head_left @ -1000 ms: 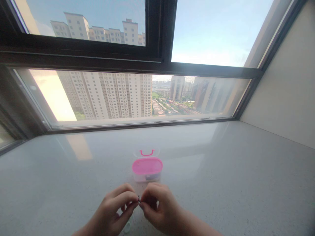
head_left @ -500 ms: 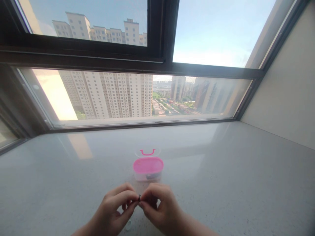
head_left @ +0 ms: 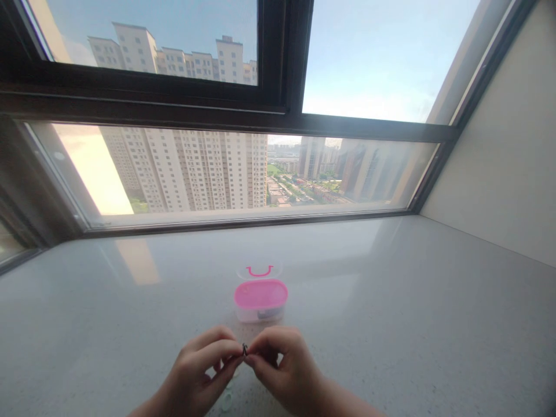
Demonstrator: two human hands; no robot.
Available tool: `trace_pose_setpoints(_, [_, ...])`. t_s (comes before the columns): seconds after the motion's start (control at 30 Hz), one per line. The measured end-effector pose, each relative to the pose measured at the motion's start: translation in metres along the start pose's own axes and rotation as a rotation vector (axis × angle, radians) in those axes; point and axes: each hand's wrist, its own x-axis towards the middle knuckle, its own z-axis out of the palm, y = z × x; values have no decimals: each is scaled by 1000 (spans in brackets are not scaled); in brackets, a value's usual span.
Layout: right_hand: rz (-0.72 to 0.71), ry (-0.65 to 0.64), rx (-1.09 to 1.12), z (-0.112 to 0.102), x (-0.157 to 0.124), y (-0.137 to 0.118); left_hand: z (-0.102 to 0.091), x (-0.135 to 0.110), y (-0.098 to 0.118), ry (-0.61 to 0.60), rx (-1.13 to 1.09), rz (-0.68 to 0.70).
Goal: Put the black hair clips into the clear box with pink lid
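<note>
My left hand (head_left: 202, 368) and my right hand (head_left: 284, 362) meet at the front middle, just above the pale speckled sill. Thumb and forefinger of each are pinched on a tiny dark metal piece (head_left: 244, 350); its kind is too small to make out. Beyond the fingertips stands a clear plastic box with a pink rim (head_left: 260, 294); something dark shows through its front wall. Behind it lies a clear lid with a pink handle (head_left: 259, 273). Under my left hand a small pale round piece (head_left: 226, 401) is partly visible on the sill.
The speckled sill (head_left: 391, 313) spreads to both sides. At its back is a dark window frame (head_left: 243, 226) with glass, and a white wall (head_left: 499, 197) closes the right side. Tall buildings show outside.
A little more of the dark metal piece shows between my fingertips. More of the pale pieces below my left hand is visible, and the view has shifted slightly.
</note>
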Motion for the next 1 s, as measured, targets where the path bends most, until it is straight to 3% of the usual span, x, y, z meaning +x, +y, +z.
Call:
trace_pose_setpoints(0.23, [313, -111, 332, 3, 3, 3, 1, -1, -1, 58, 40, 33])
trace_pose_setpoints(0.5, [366, -142, 354, -1, 6, 2, 2, 0, 4, 62, 40, 76])
trace_pose_setpoints(0.87, [369, -167, 347, -1, 6, 8, 5, 2, 3, 40, -3, -38])
trace_pose_setpoints(1.0, [354, -174, 333, -2, 7, 9, 6, 0, 2, 38, -35, -22])
